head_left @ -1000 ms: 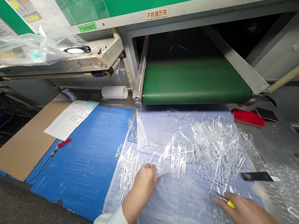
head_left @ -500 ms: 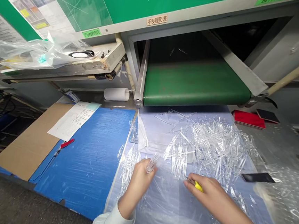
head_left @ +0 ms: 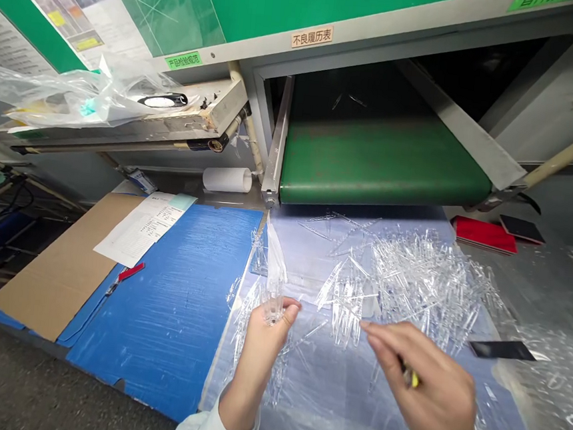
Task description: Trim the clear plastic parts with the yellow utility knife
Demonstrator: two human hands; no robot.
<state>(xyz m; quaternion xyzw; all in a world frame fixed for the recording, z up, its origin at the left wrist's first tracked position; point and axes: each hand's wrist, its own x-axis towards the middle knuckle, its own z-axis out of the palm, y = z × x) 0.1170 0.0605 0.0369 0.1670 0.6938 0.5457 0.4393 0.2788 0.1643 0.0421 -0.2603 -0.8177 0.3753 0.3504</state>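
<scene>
My left hand is closed around a bundle of clear plastic pieces, which stand up out of the fist. In my right hand a small tool with a yellow handle is tucked against the palm; the fingers hide most of it, so its kind does not show. Thumb and forefinger of that hand reach the lower end of a small fan of clear plastic pieces. Behind it lies a big heap of the same slender clear pieces. More loose ones lie beside my left wrist.
A green conveyor belt ends above the film-covered table. To the left are a blue board, brown cardboard, paper sheets and a red-handled tool. A red booklet and black strip lie right.
My right hand has turned, folding the yellow-handled tool into the palm, with its fingertips now by the fan of pieces. My left hand has shifted slightly left and tilted its bundle more upright.
</scene>
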